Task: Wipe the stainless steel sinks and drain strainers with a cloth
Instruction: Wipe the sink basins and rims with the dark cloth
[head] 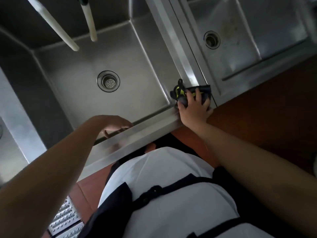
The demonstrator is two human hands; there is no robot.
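Left-hand sink (pixel 10 143) cut off by frame edge

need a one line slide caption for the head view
Right hand presses a dark cloth onto the sink's front corner rim while the left hand rests on the front edge.
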